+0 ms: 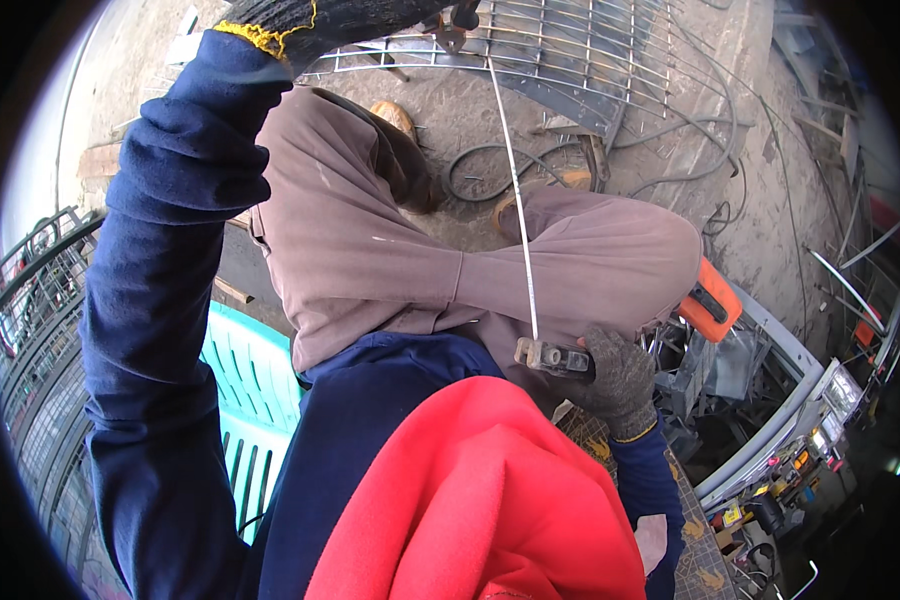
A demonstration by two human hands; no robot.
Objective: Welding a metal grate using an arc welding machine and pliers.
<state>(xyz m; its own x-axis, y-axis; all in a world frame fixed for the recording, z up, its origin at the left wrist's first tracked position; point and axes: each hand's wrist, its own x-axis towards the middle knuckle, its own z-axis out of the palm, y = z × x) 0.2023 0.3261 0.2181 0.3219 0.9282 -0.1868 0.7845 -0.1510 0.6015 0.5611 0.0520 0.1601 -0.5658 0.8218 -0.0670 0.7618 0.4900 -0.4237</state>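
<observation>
My right hand [620,385], in a grey knit glove, is closed round an electrode holder [555,358] close to my lap. A long, thin white welding rod [515,190] stands out of its jaw. The rod runs up past my knee, its far end at the edge of a wire grid [590,45] of welded bars. My left hand [355,25], in a dark glove with a yellow cuff, reaches out to the top edge, fingers partly cut off. By its fingertips is a dark metal piece [452,38], like a clamp, beside the rod's end.
I sit on a turquoise slatted plastic chair [245,400]. A cable [470,180] loops over the dusty floor. An orange and black object [710,302] lies beside my right knee. Metal scraps [735,365] and bent bars fill the right side; metal frames [45,330] stand at left.
</observation>
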